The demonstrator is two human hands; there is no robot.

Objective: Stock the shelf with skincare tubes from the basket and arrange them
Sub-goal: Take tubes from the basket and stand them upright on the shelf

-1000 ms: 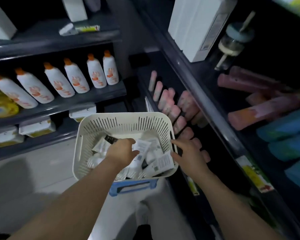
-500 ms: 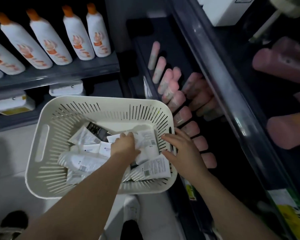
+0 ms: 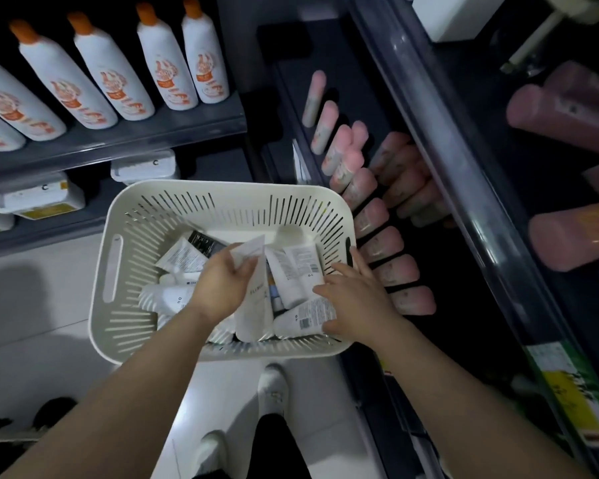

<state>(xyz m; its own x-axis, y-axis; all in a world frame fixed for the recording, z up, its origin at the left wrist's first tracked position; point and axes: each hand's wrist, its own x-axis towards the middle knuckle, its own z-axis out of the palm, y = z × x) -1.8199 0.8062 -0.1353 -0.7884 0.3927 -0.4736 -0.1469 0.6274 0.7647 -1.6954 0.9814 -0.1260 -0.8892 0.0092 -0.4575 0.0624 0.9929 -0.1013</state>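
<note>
A white slotted basket [image 3: 222,209] in the middle holds several white skincare tubes. My left hand [image 3: 222,281] grips one white tube [image 3: 256,305], whose flat end is tipped up above my fingers. At the basket's right side, my right hand [image 3: 357,302] closes thumb and fingers round the end of another white tube [image 3: 303,319] lying on the pile. To the basket's right, a low dark shelf [image 3: 440,305] carries rows of pink tubes [image 3: 377,216] standing upright.
White bottles with orange caps [image 3: 173,70] line the left shelf, with white boxes [image 3: 38,198] on the shelf below. A shelf rail [image 3: 464,188] overhangs the pink tubes; larger pink tubes [image 3: 567,108] lie above it. My socked foot [image 3: 272,385] stands under the basket.
My view has come closer to the basket. My left hand has lifted one tube's flat end out of the pile. My right hand moved from the basket rim onto a tube inside.
</note>
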